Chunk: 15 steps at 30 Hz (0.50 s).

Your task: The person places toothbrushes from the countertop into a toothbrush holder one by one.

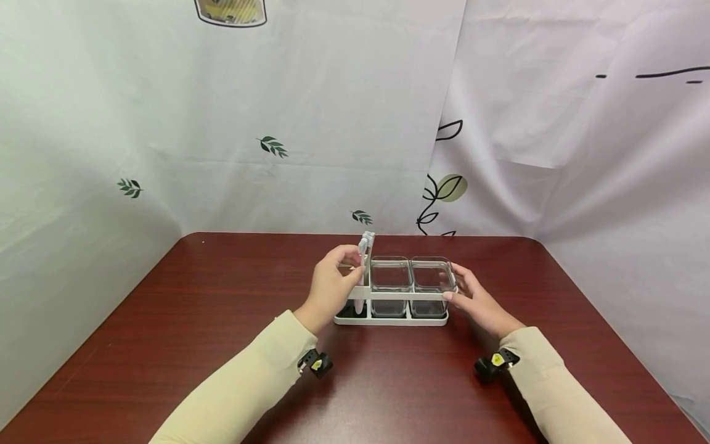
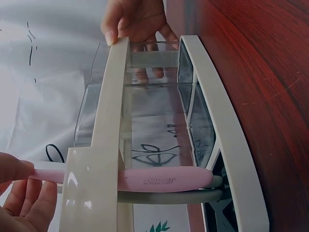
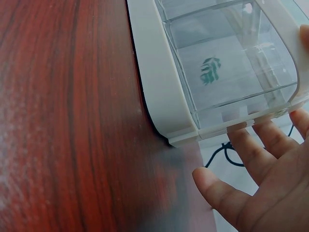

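Observation:
A white toothbrush rack [image 1: 407, 322] stands on the table, with two clear square cups [image 1: 391, 277] in its middle and right bays. My left hand [image 1: 327, 283] pinches a pink toothbrush [image 2: 166, 179] by its thin upper part. The toothbrush stands upright in the left bay, its thick handle end low and its head at the top. Close beside it stands a grey-green toothbrush [image 2: 169, 197]. At the rack's right end, my right hand [image 1: 478, 303] holds the upper rail, thumb at the front and fingers along the side. Its little finger sticks out, apart from the rack.
The rack rests on a dark red wood-grain table [image 1: 183, 320]. White cloth [image 1: 333, 111] printed with leaves hangs behind the table and along both sides. Each wrist carries a small black camera [image 1: 320, 362].

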Each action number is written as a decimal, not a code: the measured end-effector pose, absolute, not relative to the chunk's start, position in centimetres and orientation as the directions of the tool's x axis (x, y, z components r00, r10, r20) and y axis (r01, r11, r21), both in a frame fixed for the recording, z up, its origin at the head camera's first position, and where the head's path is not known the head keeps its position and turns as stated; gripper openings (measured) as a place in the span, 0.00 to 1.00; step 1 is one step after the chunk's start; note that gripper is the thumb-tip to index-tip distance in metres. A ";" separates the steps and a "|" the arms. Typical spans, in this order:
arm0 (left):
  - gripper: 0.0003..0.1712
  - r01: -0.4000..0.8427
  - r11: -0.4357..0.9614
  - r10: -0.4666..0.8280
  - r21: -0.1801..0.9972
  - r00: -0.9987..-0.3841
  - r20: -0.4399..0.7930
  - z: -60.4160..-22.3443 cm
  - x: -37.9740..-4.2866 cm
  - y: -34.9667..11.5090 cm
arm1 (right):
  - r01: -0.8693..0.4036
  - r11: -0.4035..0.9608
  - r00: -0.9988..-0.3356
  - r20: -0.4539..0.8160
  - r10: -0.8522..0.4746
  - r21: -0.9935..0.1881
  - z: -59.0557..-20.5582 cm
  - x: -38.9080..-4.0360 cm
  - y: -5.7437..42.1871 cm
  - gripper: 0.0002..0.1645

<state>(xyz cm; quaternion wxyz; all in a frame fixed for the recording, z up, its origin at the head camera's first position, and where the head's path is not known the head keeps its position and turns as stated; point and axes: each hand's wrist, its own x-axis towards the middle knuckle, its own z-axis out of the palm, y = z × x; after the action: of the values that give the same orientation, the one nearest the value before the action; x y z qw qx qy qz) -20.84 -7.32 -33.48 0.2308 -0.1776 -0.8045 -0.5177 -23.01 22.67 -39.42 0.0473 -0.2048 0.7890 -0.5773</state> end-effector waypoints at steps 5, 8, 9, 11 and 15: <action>0.12 0.515 0.392 0.056 0.762 -0.840 0.539 -33.7 -20.9 -7.2 | -0.273 0.257 -0.911 0.164 -0.378 -0.927 -39.4 -23.0 22.7 0.39; 0.11 0.524 0.385 0.070 0.760 -0.837 0.543 -33.7 -20.8 -7.1 | -0.274 0.256 -0.911 0.165 -0.379 -0.927 -39.5 -23.0 22.7 0.40; 0.11 0.529 0.383 0.076 0.758 -0.835 0.545 -33.7 -20.8 -7.1 | -0.275 0.256 -0.911 0.165 -0.379 -0.927 -39.5 -23.0 22.7 0.40; 0.11 0.534 0.376 0.085 0.757 -0.834 0.546 -33.8 -20.8 -7.1 | -0.273 0.257 -0.911 0.164 -0.378 -0.927 -39.5 -23.0 22.8 0.40; 0.13 0.542 0.378 0.102 0.750 -0.830 0.549 -33.9 -20.7 -6.9 | -0.274 0.257 -0.911 0.165 -0.377 -0.927 -39.5 -23.0 22.7 0.39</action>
<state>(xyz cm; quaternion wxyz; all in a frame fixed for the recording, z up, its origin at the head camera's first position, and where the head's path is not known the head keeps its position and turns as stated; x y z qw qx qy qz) -20.69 -6.92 -33.87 0.2116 -0.2007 -0.8026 -0.5204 -23.02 22.75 -39.47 0.0447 -0.2056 0.7916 -0.5736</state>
